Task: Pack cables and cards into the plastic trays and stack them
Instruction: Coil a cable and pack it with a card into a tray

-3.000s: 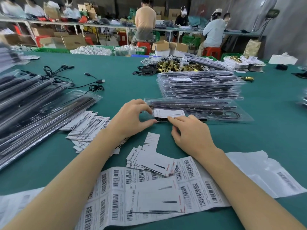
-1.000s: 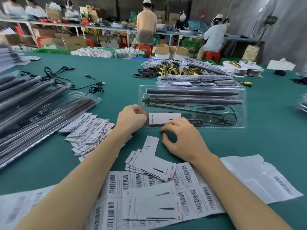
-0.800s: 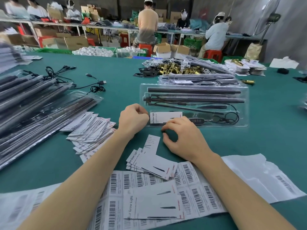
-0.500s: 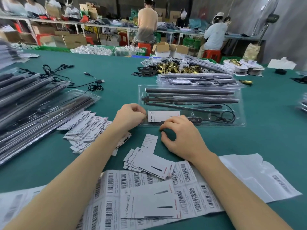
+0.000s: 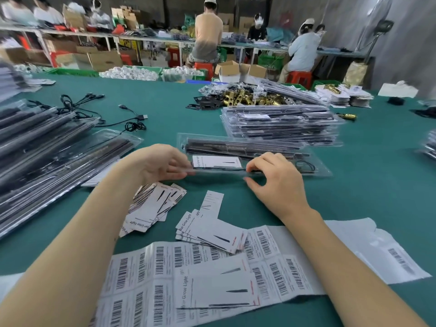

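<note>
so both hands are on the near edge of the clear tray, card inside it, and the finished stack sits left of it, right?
Not quite. Both hands do grip the tray with the card inside, but the head view shows the stack behind it, to the right.

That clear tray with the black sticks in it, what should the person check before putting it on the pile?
1. White card is inside the clear tray: ok, it shows through the plastic.
2. Both hands have the tray: ok, the left hand grips the near left edge and the right hand pinches the near edge.
3. Black sticks and coiled cable are in the tray: ok.
4. Tray snapped fully closed: cannot tell.
5. Stack of packed trays behind it looks level enough to take one more: ok.
6. Loose cards are not stuck under the tray: ok, they lie nearer the person.
</note>
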